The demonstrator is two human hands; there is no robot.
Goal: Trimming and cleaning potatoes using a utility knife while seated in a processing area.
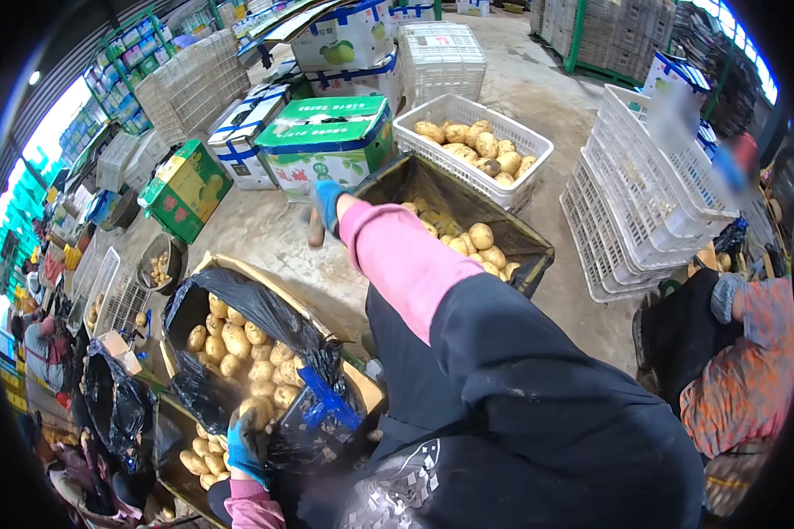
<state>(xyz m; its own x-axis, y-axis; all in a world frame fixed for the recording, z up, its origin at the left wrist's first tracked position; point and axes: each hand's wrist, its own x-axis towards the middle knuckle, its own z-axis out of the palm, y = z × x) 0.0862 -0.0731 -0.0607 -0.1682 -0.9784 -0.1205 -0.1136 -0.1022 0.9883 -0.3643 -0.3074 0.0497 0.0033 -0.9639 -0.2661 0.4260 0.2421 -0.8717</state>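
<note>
My left hand [248, 451], in a blue glove with dark fingers, is closed on a pale potato [258, 411]. It is at the near edge of a carton lined with black plastic [278, 300], which holds many potatoes [235, 339]. My right arm, in a pink cuff, reaches forward and across to the left. The blue-gloved right hand [328, 204] is beside a dark-lined crate [397, 181] with potatoes [481, 236] in it. A brown, oblong potato [315, 229] shows below that hand, seemingly in its grip; its fingers are partly hidden.
A white plastic basket of potatoes [529, 145] stands beyond the crate. Stacked white baskets [626, 207] are at right, near a person in an orange-patterned garment [741, 379]. A green carton [326, 132] and a bucket [161, 264] stand on the left. Another potato box [172, 432] is at lower left.
</note>
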